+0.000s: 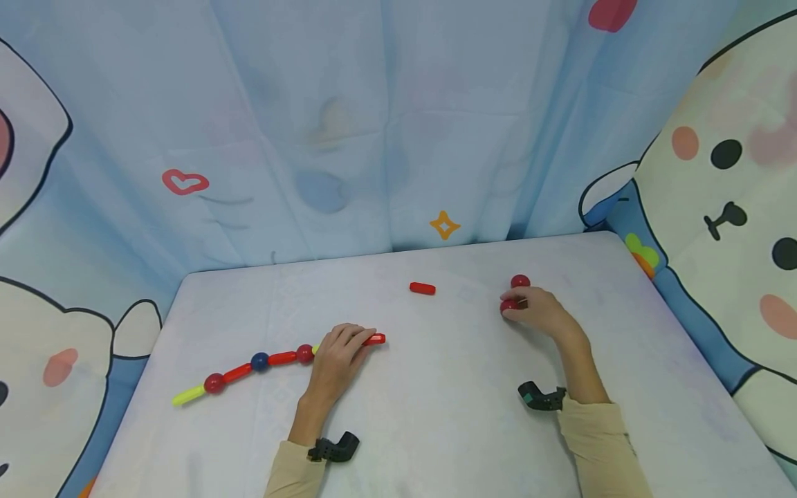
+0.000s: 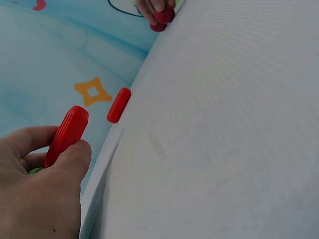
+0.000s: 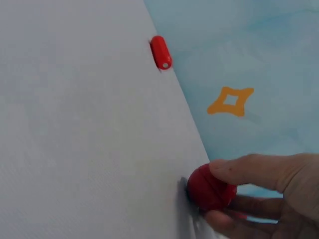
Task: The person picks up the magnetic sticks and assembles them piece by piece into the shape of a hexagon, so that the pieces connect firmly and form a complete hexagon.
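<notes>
A chain of rods and balls lies slantwise on the left of the table in the head view: a yellow-green rod (image 1: 189,395), a red ball (image 1: 214,383), red rods, a blue ball (image 1: 259,361) and another red ball (image 1: 304,353). At its right end my left hand (image 1: 338,363) pinches a red rod (image 2: 69,133) between thumb and fingers, covering part of the chain. On the right, my right hand (image 1: 542,311) grips a red ball (image 3: 207,186) with thumb and fingertips. A second red ball (image 1: 520,281) sits just beyond those fingers.
A loose red rod (image 1: 422,288) lies near the far edge of the white-covered table (image 1: 448,401), between the hands. Behind the table hangs a light blue curtain (image 1: 349,138) with printed shapes. Each wrist wears a black camera mount (image 1: 540,397).
</notes>
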Demonstrator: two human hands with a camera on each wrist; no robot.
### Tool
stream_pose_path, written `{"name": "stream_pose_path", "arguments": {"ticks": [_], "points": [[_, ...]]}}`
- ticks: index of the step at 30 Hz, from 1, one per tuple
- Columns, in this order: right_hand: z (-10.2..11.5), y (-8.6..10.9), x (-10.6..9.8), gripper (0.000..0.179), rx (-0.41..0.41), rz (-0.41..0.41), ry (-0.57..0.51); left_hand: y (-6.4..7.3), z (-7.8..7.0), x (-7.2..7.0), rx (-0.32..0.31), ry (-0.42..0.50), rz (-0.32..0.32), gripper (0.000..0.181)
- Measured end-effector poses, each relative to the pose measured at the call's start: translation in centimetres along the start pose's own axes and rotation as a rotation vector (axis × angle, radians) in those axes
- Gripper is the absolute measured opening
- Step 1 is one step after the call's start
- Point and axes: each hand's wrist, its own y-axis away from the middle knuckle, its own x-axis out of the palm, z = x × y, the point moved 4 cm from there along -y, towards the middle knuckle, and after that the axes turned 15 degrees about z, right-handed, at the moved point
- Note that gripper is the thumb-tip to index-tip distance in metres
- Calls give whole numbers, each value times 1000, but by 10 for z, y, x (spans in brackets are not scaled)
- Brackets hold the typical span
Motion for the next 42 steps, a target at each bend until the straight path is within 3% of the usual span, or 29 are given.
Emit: {"name": "stream_pose_path", "arguments": {"ticks": [9,16,27,37,42], "points": [[68,-15,50,38,-319,15,-123,1,0,0,9,11,-5,42],[100,-14,79,35,-460,18,-203,0,0,1,6,-13,17,41],[109,-20,98,36,-473,23,-317,-1,0,0,14,-11,24,40],[120,-18,115,38,-489,-7,-208,-1,-2,-2,52,-4,0,41],[122,-19,120,38,-496,1,-234,-1,-3,-3,84,0,-7,41]]}}
